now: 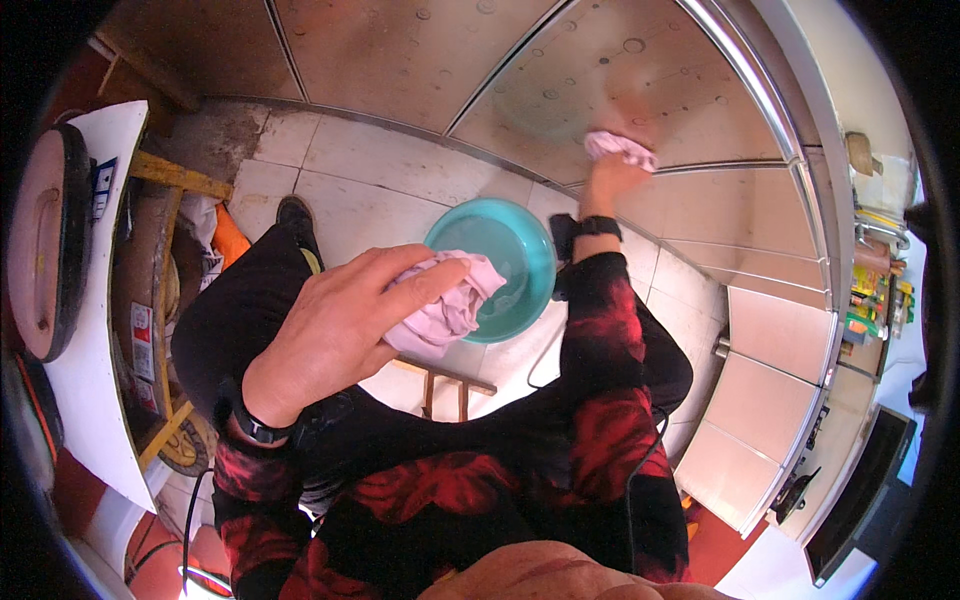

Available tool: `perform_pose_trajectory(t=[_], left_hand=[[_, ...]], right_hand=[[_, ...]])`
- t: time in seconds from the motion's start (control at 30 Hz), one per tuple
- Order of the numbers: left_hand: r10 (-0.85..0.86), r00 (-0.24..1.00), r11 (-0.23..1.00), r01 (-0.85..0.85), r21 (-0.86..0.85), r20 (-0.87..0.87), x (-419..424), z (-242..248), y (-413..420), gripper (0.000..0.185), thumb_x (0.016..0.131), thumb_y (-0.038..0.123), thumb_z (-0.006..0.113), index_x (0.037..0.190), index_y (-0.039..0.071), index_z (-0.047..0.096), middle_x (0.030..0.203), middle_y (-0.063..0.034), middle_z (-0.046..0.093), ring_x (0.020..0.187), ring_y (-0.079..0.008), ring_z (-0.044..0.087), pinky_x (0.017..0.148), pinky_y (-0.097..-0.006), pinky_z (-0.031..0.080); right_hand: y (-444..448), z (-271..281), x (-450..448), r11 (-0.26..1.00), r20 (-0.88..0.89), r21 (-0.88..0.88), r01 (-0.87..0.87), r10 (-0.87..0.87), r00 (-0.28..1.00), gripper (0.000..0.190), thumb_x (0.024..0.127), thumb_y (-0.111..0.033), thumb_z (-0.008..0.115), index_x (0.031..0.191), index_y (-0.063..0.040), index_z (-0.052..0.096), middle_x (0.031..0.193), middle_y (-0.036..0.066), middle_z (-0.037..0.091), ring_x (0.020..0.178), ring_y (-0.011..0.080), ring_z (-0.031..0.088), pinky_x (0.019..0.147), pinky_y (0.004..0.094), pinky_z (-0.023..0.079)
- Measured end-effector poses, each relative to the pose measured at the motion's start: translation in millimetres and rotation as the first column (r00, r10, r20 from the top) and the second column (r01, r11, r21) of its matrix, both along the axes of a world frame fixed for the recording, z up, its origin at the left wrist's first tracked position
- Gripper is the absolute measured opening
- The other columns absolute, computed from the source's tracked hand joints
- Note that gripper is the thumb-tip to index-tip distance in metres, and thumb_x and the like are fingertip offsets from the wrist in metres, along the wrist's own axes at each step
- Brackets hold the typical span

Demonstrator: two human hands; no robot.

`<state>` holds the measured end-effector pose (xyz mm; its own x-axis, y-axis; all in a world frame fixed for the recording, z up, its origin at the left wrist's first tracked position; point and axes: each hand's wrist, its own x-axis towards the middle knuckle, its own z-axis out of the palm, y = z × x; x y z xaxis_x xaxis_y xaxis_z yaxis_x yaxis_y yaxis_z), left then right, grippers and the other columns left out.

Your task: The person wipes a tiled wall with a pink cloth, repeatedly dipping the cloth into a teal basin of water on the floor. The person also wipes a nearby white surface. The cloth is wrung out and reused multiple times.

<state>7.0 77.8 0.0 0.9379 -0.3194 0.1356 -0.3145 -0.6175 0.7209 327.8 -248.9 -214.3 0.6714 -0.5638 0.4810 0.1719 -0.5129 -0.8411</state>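
My left hand grips a crumpled pink cloth, held up over the near left rim of a teal plastic basin with water in it. The basin stands on the tiled floor between my feet. My right hand reaches forward and presses another pink cloth against the lower part of a shiny cabinet door panel. The fingers of this hand are partly hidden by the cloth and the wrist. A blurred reflection of the hand shows in the panel.
At the left, a wooden rack carries a white board with a round lid. Cabinets run along the front and right, below a counter with bottles. A low wooden frame shows between my legs.
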Motion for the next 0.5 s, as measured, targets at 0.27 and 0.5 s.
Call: perform_pose_trajectory(t=[0.27, 0.5], left_hand=[[0.027, 0.997, 0.999, -0.025, 0.024, -0.066, 8.7, -4.2, -7.0, 0.074, 0.066, 0.001, 0.078, 0.136, 0.016, 0.057, 0.126, -0.0119, 0.061, 0.109, -0.0347, 0.064, 0.09, -0.0398, 0.054], [0.044, 0.997, 0.999, -0.044, 0.008, -0.07, 2.9, -3.6, -3.6, 0.076, 0.066, 0.0, 0.077, 0.137, 0.016, 0.057, 0.126, -0.0123, 0.061, 0.111, -0.0343, 0.063, 0.093, -0.0398, 0.053]], right_hand=[[185.8, 53.1, -28.3, 0.583, -0.053, 0.748, -0.316, 0.527, 0.848, 0.041, 0.095, -0.01, 0.058, 0.131, 0.004, 0.044, 0.133, 0.024, 0.054, 0.123, 0.0408, 0.055, 0.104, 0.0495, 0.048], [48.6, 142.1, -1.2, -0.327, 0.422, 0.907, -0.267, 0.692, 0.585, 0.029, 0.101, -0.012, 0.051, 0.128, -0.003, 0.056, 0.129, 0.018, 0.062, 0.121, 0.038, 0.059, 0.101, 0.0574, 0.053]])
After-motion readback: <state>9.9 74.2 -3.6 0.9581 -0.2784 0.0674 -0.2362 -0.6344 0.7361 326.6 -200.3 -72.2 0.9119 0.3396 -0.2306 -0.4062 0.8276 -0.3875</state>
